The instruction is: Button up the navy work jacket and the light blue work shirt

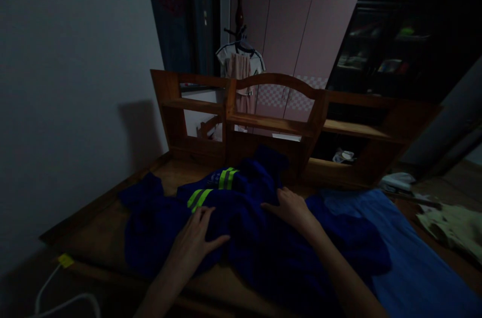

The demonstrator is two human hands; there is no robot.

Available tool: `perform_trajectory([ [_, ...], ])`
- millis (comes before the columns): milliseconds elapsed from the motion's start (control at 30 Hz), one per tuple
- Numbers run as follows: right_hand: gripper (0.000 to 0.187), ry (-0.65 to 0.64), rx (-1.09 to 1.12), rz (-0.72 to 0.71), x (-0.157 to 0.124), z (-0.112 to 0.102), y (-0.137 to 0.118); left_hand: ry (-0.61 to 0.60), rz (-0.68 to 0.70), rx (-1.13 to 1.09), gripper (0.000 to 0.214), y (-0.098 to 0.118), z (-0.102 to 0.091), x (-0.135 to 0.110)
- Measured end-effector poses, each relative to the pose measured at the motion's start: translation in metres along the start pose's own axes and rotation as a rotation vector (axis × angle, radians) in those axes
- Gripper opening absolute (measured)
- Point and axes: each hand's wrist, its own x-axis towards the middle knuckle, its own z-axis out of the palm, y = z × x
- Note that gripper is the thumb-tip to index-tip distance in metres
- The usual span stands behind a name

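A dark blue work jacket (241, 212) with yellow-green and grey reflective stripes lies crumpled across a wooden bed board. One sleeve stretches to the left, and dark blue cloth spreads to the right. My left hand (194, 237) rests over the jacket just below a reflective stripe, its thumb spread away from its fingers. Farther right, my right hand (291, 206) lies on the jacket with its thumb stretched out to the left. The fingertips of that hand are partly out of sight, but no cloth shows pinched between thumb and fingers.
A lighter blue cloth (399, 253) lies at the right. Behind the jacket rises a wooden headboard (276, 78) with open shelves. A wall (75, 82) borders the left side. A white cable (47, 285) with a yellow tag hangs near the front left edge.
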Motion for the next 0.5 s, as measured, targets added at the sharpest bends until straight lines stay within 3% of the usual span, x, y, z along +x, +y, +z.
perform_trajectory([
  [100, 0.025, -0.045, 0.015, -0.020, 0.000, 0.001, 0.014, -0.039, -0.019, -0.047, 0.031, -0.002, 0.021, -0.011],
  [167, 0.017, -0.022, 0.029, -0.011, 0.005, -0.003, 0.023, -0.028, -0.031, -0.103, 0.027, -0.008, 0.028, -0.015],
  [333, 0.031, 0.205, 0.009, 0.119, 0.030, -0.027, 0.046, 0.044, -0.067, -0.244, 0.026, -0.027, 0.026, -0.027],
  [500, 0.042, 0.400, -0.055, 0.230, 0.060, -0.049, 0.071, -0.092, -0.051, -0.371, 0.026, -0.047, 0.014, -0.047],
])
